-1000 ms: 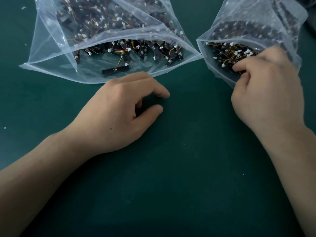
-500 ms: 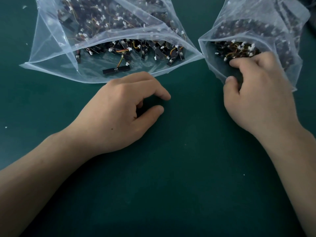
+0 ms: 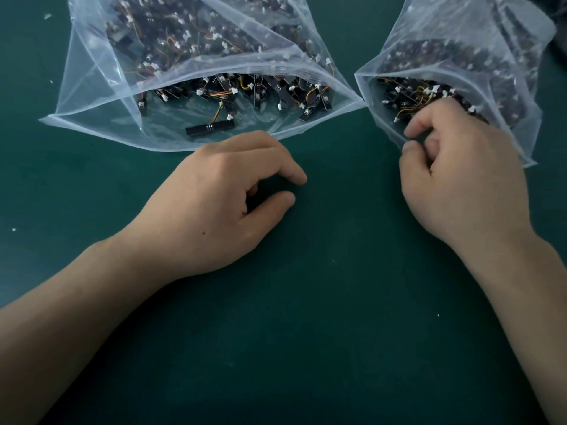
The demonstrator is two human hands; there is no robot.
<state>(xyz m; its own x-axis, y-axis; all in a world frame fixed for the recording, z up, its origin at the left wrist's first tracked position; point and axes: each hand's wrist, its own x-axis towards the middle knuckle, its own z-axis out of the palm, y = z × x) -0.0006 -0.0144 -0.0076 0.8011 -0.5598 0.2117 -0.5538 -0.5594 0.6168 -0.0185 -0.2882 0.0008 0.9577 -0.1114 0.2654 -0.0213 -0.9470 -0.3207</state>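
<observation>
My right hand is at the open mouth of the small clear bag, which lies on its side at the far right of the green table. The fingers are curled in tight, with the forefinger bent just inside the lip and the thumb tucked close beneath it. I cannot tell whether I am pinching anything between them, because the knuckles hide the spot. Right behind my fingertips sits a tangle of wired parts inside that bag: dark little strips with orange and yellow leads and white plugs. My left hand rests on the table, well apart from the right, fingers loosely bent and thumb out, holding nothing. Its knuckles lie just beside the front edge of the big clear bag without touching it, as far as I can see. That bag gapes toward me and is packed with the same sort of pieces — one lone black strip lies by itself near the mouth. The near corners of the two bags meet between my hands.
</observation>
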